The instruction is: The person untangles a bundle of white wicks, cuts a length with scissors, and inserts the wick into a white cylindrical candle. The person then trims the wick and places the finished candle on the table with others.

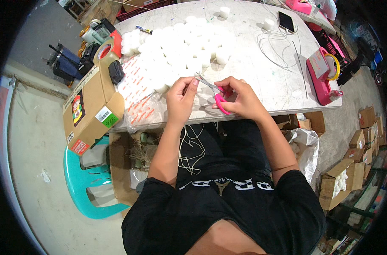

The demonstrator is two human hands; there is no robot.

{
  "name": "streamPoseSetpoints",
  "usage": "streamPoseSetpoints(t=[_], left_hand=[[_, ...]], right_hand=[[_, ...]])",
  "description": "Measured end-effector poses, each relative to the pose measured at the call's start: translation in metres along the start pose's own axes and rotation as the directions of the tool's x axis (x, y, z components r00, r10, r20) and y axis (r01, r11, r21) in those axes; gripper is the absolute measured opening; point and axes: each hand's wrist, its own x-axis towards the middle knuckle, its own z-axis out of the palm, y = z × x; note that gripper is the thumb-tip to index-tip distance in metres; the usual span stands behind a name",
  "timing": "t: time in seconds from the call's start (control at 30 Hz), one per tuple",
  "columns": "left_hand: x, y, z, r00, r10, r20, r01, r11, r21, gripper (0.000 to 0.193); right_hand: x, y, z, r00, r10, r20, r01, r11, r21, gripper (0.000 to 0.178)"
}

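Note:
My right hand (pixel 236 97) grips a pair of scissors (pixel 221 105) by its pink handles, the blades pointing up and left. My left hand (pixel 182 97) is closed in a pinch just beside the blade tips. Whatever lies between its fingertips is too small to make out. Below it, thin off-white cord (pixel 193 158) hangs in loops over my lap; its upper end is hidden near my left forearm. Beyond both hands, many short white cylinders (pixel 176 44) stand crowded on the white table (pixel 248 46).
A tape dispenser (pixel 323 78) stands at the table's right edge, near a phone (pixel 286 22) and looped white cable (pixel 272 51). At left, a cardboard box (pixel 91 106) carries a tape roll (pixel 104 51). A teal chair (pixel 87 187) is below; open cartons (pixel 340 182) line the right floor.

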Motion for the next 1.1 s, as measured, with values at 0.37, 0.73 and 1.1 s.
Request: streamPoseSetpoints(t=[0.37, 0.73, 1.1], left_hand=[[-0.004, 0.01, 0.003, 0.984, 0.065, 0.168, -0.098, 0.976, 0.195, 0.013], [-0.001, 0.007, 0.001, 0.98, 0.006, 0.197, -0.04, 0.985, 0.169, 0.014], [-0.002, 0.012, 0.0, 0.959, 0.079, 0.272, -0.149, 0.957, 0.25, 0.012]], right_hand=[[-0.014, 0.002, -0.022, 0.988, 0.133, 0.075, -0.12, 0.98, -0.159, 0.03], [-0.014, -0.006, -0.019, 0.986, 0.142, 0.091, -0.139, 0.989, -0.046, 0.027], [-0.008, -0.008, -0.014, 0.981, 0.159, 0.108, -0.145, 0.981, -0.131, 0.046]])
